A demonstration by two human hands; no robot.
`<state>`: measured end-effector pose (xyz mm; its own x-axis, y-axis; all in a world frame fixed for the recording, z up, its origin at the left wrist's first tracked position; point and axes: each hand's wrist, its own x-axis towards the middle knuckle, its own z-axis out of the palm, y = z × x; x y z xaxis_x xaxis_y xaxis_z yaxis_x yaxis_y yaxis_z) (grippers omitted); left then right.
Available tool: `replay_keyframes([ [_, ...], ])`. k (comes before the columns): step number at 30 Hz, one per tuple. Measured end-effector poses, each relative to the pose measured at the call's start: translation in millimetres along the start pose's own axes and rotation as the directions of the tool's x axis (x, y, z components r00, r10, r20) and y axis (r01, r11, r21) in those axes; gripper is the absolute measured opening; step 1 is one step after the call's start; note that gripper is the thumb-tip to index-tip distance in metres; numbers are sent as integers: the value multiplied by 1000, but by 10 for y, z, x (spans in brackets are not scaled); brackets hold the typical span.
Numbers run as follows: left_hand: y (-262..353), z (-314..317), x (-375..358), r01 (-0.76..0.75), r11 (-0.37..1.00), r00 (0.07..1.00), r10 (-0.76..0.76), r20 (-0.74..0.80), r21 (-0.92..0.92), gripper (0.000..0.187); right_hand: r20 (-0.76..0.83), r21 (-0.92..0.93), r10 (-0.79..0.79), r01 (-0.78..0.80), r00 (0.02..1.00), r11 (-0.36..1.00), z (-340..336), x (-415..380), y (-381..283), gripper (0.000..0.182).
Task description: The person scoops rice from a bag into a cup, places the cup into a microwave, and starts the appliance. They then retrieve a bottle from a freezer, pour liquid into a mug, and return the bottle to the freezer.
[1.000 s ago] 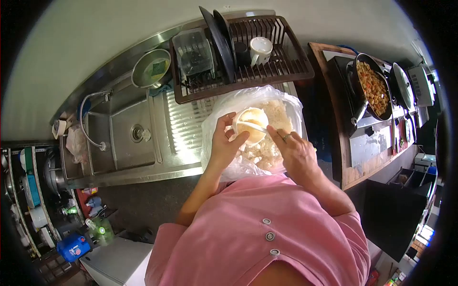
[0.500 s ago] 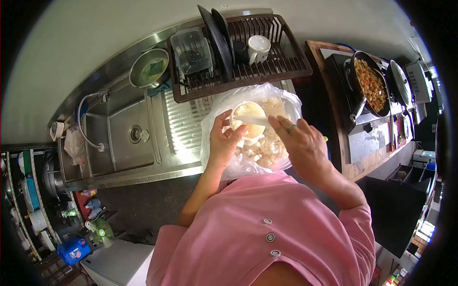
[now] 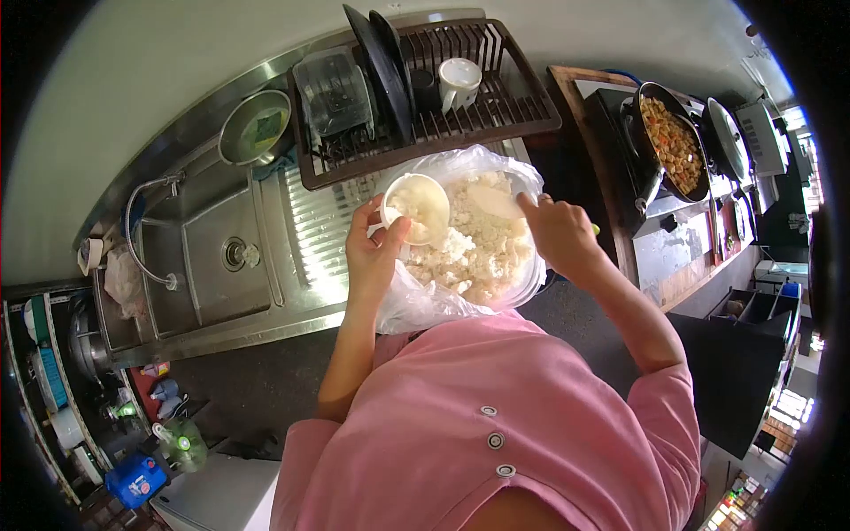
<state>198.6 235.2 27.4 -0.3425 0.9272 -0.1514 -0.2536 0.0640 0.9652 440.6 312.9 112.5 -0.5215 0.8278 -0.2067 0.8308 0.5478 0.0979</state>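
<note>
My left hand grips a white cup by its near left side, fingers and thumb around the rim. Some rice lies inside the cup, which tilts toward me. In my right hand is a pale, flat rice paddle, its blade over the cooked rice. That rice fills a wide container lined with a clear plastic bag, whose edges spread over the counter. The cup hangs above the left part of the rice.
Behind stands a brown dish rack with dark plates and a white mug. To the left is a steel sink with a faucet. On the right, a pan of diced food sits on a stove beside a lid.
The rice paddle has moved from over the cup's mouth rightward to the rice in the container. My left hand and the cup have shifted left, away from my right hand.
</note>
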Motion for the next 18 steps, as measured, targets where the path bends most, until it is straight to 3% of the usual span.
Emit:
replay_keyframes([
  [2,-9,-37,-5,-62,993,997,67,-45,103,56,-37,-13,-59,58,998,998,311,157,57,24],
  [8,-11,-46,-35,-139,980,981,155,-113,140,52,39,-319,-279,277,959,907,555,457,-35,15],
  [12,-165,-101,-19,-111,992,987,118,-112,68,45,94,-210,-324,337,941,918,635,568,-57,12],
  [18,-167,19,-45,-123,992,988,118,-99,-40,36,266,-26,-211,226,941,974,516,602,-154,12],
])
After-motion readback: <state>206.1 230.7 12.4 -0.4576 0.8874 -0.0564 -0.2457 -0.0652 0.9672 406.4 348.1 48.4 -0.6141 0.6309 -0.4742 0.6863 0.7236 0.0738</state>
